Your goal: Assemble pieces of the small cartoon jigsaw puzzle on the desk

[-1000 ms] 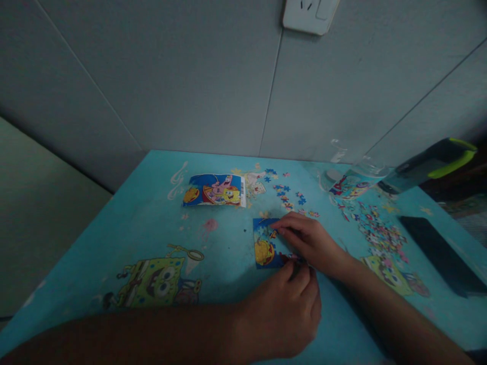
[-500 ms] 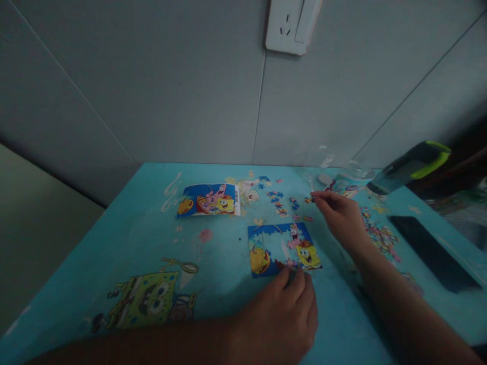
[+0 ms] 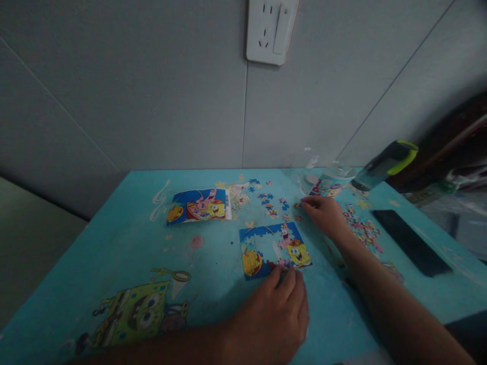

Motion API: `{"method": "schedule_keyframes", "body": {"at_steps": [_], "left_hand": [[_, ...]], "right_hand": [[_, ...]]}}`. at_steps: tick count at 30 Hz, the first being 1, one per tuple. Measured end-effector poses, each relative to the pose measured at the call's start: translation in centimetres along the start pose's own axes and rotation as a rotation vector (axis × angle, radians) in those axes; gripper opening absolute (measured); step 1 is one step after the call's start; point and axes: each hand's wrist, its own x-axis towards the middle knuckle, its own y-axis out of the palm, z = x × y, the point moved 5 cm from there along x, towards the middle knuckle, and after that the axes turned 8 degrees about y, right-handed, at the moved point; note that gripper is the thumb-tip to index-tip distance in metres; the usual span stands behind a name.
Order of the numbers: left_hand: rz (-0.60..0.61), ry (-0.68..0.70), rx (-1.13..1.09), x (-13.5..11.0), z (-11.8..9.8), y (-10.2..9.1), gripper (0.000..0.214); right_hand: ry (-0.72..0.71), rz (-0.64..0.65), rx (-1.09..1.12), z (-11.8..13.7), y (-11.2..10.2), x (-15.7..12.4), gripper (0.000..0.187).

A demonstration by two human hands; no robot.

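Observation:
A small, partly assembled cartoon jigsaw puzzle [image 3: 272, 248] lies on the turquoise table [image 3: 125, 243]. My left hand [image 3: 272, 314] rests at the puzzle's near edge, its fingertips pressed flat on the bottom row. My right hand [image 3: 323, 213] is beyond the puzzle's far right corner, fingers curled and pinched at a loose piece among the scattered pieces [image 3: 274, 200]. Whether the piece is lifted off the table I cannot tell.
A printed reference picture [image 3: 198, 205] lies at the back left. A heap of loose pieces [image 3: 361, 228], a clear plastic bag [image 3: 331, 182], a green-capped bottle [image 3: 384, 162] and a black phone [image 3: 407, 243] sit on the right. A wall socket [image 3: 270, 30] is above.
My right hand left the puzzle, uncovering it, and reached back right to the scattered pieces. My left hand stayed at the puzzle's near edge. My head tilted up.

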Motion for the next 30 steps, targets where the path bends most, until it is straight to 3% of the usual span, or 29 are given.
{"method": "schedule_keyframes", "body": {"at_steps": [6, 12, 18, 30], "left_hand": [[-0.017, -0.001, 0.005, 0.0, 0.0, 0.3, 0.042], [-0.04, 0.004, 0.011, 0.0, -0.1, 0.2, 0.042], [-0.033, 0.008, 0.016, 0.1, -0.1, 0.4, 0.041], [-0.075, 0.01, 0.056, 0.0, -0.1, 0.9, 0.04]], "right_hand": [[-0.038, 0.048, -0.049, 0.7, -0.6, -0.5, 0.029], [-0.173, 0.223, -0.015, 2.2, 0.3, -1.4, 0.025], [-0.164, 0.216, -0.03, 1.5, 0.4, -1.0, 0.023], [-0.201, 0.258, -0.012, 3.2, 2.1, -2.5, 0.02]]}}
